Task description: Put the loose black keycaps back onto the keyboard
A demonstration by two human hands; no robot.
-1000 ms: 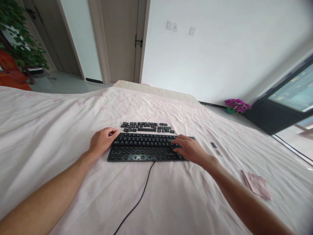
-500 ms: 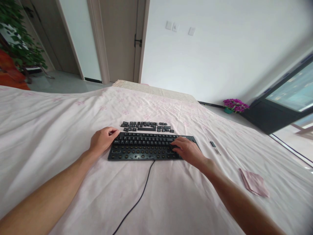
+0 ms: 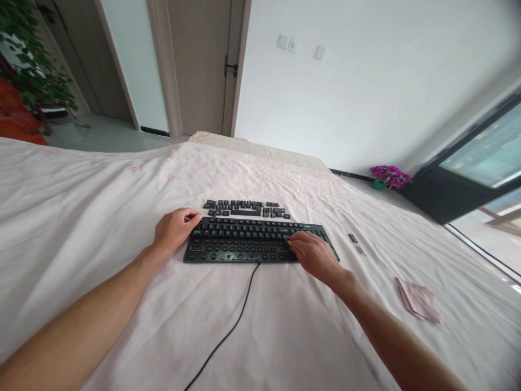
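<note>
A black keyboard [image 3: 240, 256] lies on the bedsheet, its cable toward me. The back rows carry keycaps, while bare switch spots show in the front rows. At its back left corner my left hand [image 3: 174, 231] is closed, thumb and fingers pinching the edge. Over the right part of the keyboard, my right hand [image 3: 313, 254] has its fingers bent together and pressed down near the end of the key rows. Whatever is under those fingertips is hidden. Loose black keycaps [image 3: 246, 212] lie in rows just behind the keyboard, a long space bar among them.
A small puller tool with wire prongs [image 3: 356, 243] rests right of the keyboard. Farther right lies a folded pink cloth [image 3: 418, 300]. The black cable [image 3: 233, 329] runs toward me across the wrinkled sheet [image 3: 309, 336]. Beyond the bed stand a door and a wall.
The view has shifted slightly, so the keyboard appears a little higher and farther right. Both hands stay at the same parts of the keyboard, with the right fingers moved only a little.
</note>
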